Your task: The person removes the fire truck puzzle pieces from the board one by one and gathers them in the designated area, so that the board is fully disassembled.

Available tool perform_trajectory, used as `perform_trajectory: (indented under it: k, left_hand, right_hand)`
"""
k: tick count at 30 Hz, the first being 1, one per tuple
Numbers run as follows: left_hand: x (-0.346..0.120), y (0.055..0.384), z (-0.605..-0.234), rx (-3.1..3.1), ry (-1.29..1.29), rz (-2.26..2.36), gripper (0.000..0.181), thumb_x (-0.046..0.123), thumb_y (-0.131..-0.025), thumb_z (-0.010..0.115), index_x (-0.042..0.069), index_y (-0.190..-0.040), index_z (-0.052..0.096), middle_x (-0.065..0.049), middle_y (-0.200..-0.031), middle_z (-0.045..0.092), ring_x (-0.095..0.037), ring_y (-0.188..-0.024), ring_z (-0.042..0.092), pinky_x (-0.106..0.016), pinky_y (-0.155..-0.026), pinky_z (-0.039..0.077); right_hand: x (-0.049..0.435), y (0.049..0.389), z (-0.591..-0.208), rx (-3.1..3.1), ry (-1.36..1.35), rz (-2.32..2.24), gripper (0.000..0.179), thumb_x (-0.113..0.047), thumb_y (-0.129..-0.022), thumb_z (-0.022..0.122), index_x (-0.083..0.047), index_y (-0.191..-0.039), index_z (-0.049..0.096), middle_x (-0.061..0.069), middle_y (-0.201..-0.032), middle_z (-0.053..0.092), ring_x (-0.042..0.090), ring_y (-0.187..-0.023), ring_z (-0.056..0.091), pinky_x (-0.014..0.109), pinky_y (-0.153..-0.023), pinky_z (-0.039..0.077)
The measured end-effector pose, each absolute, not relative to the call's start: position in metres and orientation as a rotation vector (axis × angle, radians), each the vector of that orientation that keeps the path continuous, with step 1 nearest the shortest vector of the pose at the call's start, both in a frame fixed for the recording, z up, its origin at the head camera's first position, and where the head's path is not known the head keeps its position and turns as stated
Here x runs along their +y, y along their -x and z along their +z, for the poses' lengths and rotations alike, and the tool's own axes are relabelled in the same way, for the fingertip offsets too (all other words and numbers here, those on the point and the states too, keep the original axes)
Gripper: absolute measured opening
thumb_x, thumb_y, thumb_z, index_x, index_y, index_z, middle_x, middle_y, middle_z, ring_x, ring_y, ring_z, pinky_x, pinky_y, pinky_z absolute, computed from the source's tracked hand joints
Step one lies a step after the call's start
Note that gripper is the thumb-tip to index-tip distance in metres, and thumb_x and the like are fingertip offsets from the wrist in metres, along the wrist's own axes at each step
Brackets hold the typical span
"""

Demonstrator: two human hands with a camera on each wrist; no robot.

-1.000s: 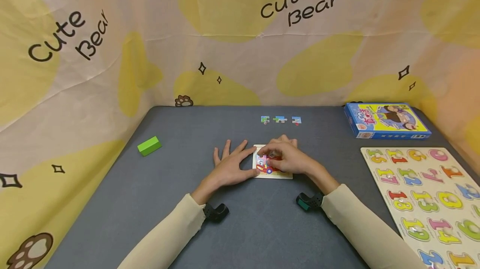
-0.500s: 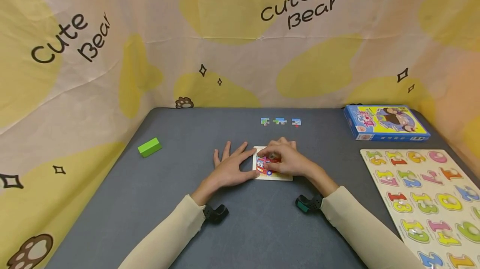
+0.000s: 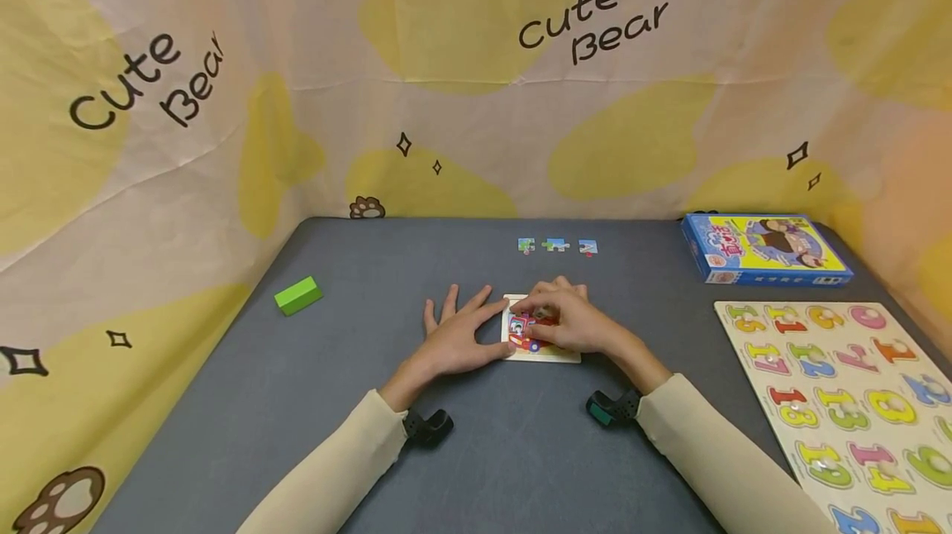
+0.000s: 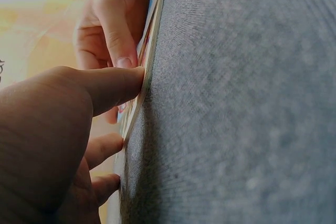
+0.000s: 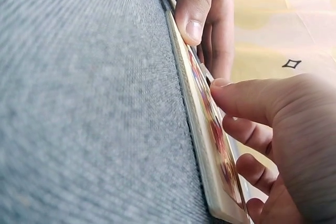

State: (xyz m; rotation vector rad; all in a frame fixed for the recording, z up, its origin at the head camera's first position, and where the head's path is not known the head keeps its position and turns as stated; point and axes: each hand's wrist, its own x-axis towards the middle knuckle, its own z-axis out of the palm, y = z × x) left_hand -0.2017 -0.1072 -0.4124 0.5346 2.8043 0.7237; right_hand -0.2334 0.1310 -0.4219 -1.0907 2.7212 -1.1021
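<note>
A small wooden jigsaw board (image 3: 556, 357) with a picture of a red vehicle lies flat on the dark grey table. Fingers spread, my left hand (image 3: 459, 342) touches its left edge with thumb and forefinger. My right hand (image 3: 573, 321) is over the board, its thumb and forefinger pinching a jigsaw piece (image 3: 520, 324) at the left part of the picture. In the right wrist view a thin piece edge (image 5: 205, 70) sits slightly proud of the board beside the thumb tip. My right hand hides the picture's right side.
Three loose jigsaw pieces (image 3: 555, 245) lie in a row behind the board. At the left is a green block (image 3: 299, 296). A blue puzzle box (image 3: 766, 249) stands back right, with a number puzzle board (image 3: 840, 385) before it. A printed cloth (image 3: 476, 104) backs the table.
The head view has tilted up slightly, so everything sits a little lower in it. Both hands keep nearly the same place on the board.
</note>
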Motion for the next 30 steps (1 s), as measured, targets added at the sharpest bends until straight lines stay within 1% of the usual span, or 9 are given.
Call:
perform_trajectory:
  k: [9, 13, 20, 25, 28, 30]
  left_hand:
    - [-0.107, 0.201, -0.411, 2.795, -0.523, 0.725, 0.071, 0.058, -0.091, 0.065, 0.037, -0.155, 0.043, 0.002, -0.171, 0.022, -0.044, -0.158, -0.008, -0.074, -0.115, -0.015]
    - [-0.107, 0.201, -0.411, 2.797, -0.527, 0.736, 0.071, 0.058, -0.091, 0.065, 0.036, -0.155, 0.044, 0.001, -0.171, 0.023, -0.045, -0.158, -0.008, -0.074, -0.115, -0.014]
    - [-0.109, 0.201, -0.413, 2.794, -0.531, 0.738, 0.072, 0.06, -0.091, 0.064, 0.037, -0.155, 0.043, 0.002, -0.171, 0.023, -0.045, -0.158, -0.008, -0.074, -0.114, -0.014]
    - [-0.11, 0.202, -0.415, 2.8, -0.54, 0.734, 0.072, 0.06, -0.091, 0.064, 0.037, -0.155, 0.042, 0.002, -0.171, 0.023, -0.045, -0.158, -0.007, -0.075, -0.114, -0.014]
    - [-0.11, 0.202, -0.416, 2.802, -0.545, 0.745, 0.072, 0.059, -0.091, 0.065, 0.037, -0.155, 0.043, 0.002, -0.171, 0.024, -0.045, -0.158, -0.007, -0.074, -0.114, -0.014]
    - [-0.11, 0.202, -0.416, 2.802, -0.549, 0.756, 0.072, 0.058, -0.09, 0.066, 0.036, -0.155, 0.044, 0.001, -0.17, 0.024, -0.045, -0.158, -0.007, -0.074, -0.114, -0.014]
  right_hand:
    - [0.137, 0.237, -0.423, 2.692, 1.032, -1.212, 0.034, -0.019, -0.087, 0.081, -0.019, -0.121, 0.076, -0.003, -0.11, 0.07, 0.02, -0.093, 0.044, 0.04, -0.081, 0.019]
    - [0.142, 0.241, -0.424, 2.686, 0.998, -1.258, 0.035, -0.017, -0.087, 0.081, -0.018, -0.121, 0.076, -0.002, -0.109, 0.07, 0.021, -0.093, 0.043, 0.041, -0.08, 0.018]
    - [0.15, 0.255, -0.424, 2.684, 0.97, -1.258, 0.033, -0.013, -0.091, 0.076, -0.016, -0.124, 0.074, 0.002, -0.111, 0.069, 0.021, -0.092, 0.041, 0.041, -0.082, 0.016]
    - [0.154, 0.267, -0.423, 2.699, 0.926, -1.258, 0.032, -0.011, -0.091, 0.074, -0.015, -0.124, 0.074, 0.004, -0.113, 0.07, 0.024, -0.094, 0.043, 0.046, -0.084, 0.016]
    - [0.154, 0.274, -0.423, 2.727, 0.895, -1.229, 0.031, -0.011, -0.092, 0.072, -0.014, -0.122, 0.075, 0.006, -0.113, 0.071, 0.024, -0.097, 0.044, 0.05, -0.087, 0.017]
    - [0.153, 0.278, -0.422, 2.75, 0.876, -1.199, 0.03, -0.012, -0.092, 0.072, -0.014, -0.121, 0.075, 0.006, -0.113, 0.071, 0.023, -0.097, 0.045, 0.051, -0.088, 0.018]
